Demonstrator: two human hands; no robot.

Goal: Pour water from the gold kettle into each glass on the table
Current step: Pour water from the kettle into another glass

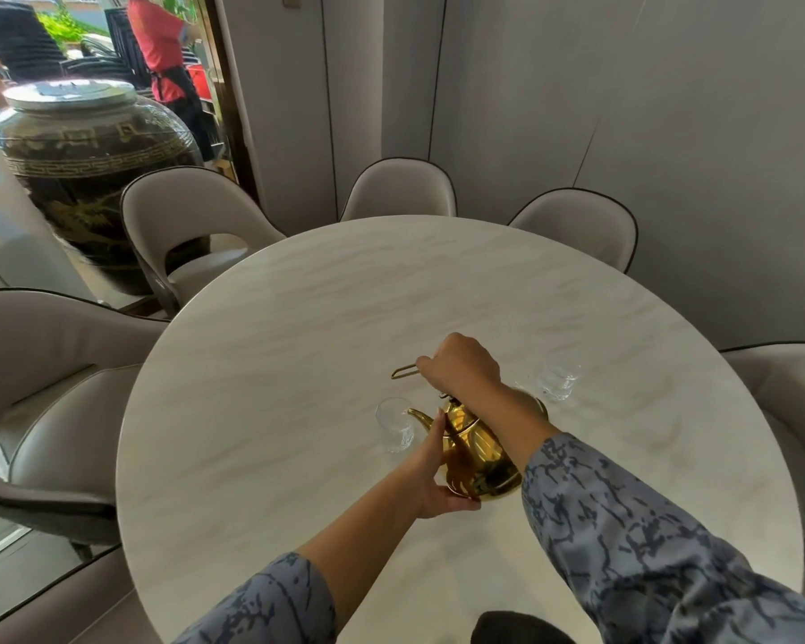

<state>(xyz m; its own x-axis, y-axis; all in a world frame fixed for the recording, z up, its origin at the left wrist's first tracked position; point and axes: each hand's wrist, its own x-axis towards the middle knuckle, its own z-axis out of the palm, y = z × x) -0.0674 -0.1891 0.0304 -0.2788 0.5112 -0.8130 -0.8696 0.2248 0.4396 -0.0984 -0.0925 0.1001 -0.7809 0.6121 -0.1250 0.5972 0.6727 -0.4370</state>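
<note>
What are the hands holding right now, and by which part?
Both hold the gold kettle. The right hand grips its top handle; the left hand supports the side and base, with the spout toward the left glass.

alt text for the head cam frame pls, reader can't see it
A person tilts a gold kettle over a round marble table, right hand on its wire handle, left hand steadying its base, spout at a clear glass. A second glass stands to the right; padded chairs ring the table.
</note>
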